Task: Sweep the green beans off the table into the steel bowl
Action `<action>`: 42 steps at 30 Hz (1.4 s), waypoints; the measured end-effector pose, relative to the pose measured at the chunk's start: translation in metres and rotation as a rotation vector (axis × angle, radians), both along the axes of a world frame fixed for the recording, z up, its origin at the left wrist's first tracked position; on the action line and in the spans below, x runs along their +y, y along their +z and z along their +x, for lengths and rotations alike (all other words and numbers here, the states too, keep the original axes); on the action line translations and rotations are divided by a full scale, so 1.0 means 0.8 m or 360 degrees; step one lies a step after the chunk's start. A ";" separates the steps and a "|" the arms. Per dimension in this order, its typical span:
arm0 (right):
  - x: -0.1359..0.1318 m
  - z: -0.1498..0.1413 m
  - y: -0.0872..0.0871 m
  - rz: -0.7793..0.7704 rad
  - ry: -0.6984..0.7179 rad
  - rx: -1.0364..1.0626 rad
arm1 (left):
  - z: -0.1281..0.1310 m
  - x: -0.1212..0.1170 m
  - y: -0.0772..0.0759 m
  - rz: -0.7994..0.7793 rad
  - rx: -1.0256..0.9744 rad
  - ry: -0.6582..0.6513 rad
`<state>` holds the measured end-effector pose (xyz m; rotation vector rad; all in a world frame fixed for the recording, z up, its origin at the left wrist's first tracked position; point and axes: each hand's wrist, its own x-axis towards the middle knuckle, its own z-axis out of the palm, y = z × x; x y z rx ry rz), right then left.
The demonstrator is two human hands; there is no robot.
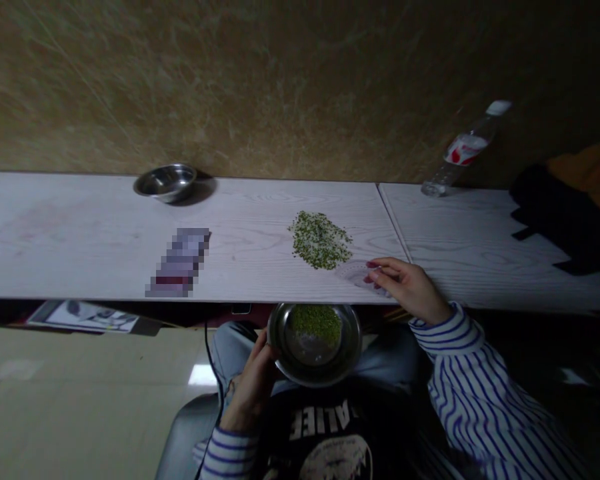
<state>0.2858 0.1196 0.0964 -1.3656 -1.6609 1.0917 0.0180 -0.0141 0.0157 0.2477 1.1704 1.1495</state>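
Note:
My left hand [257,377] grips the left rim of a steel bowl [350,360] just below the table's front edge. Small green beans or grains [317,322] lie in the bowl, gathered toward its far side. On the table, my right hand [409,288] pinches a clear plastic protractor [353,272], whose curved edge lies by a loose spread of green grains [321,241]. Part of the protractor is hidden behind my fingers. The spread is thinner in its middle, with white tabletop showing through.
A second steel bowl [166,184] stands by the wall at the left. In front of it lies a pixelated flat object [180,262]. At the right are a clear plastic bottle [463,150] and a dark and orange bundle [570,207]. A seam crosses the white table [250,233].

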 end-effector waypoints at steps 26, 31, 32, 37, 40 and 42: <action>0.002 0.032 -0.018 0.0030 -0.0192 0.0003 | 0.006 0.012 0.001 -0.0078 0.0070 -0.0114; 0.013 0.016 -0.024 0.0073 -0.0188 0.0002 | 0.005 0.017 -0.008 -0.0082 0.0054 -0.0071; 0.016 0.013 -0.023 0.0074 -0.0180 0.0009 | 0.005 0.018 -0.009 -0.0074 0.0053 -0.0054; 0.029 -0.001 -0.016 0.0040 -0.0106 0.0027 | -0.002 0.020 -0.012 -0.0071 0.0056 -0.0053; 0.031 -0.012 -0.014 0.0029 -0.0037 -0.0011 | -0.009 0.021 -0.013 -0.0083 0.0084 -0.0104; 0.028 -0.022 -0.016 0.0024 0.0017 -0.0050 | -0.013 0.023 -0.016 -0.0070 0.0074 -0.0115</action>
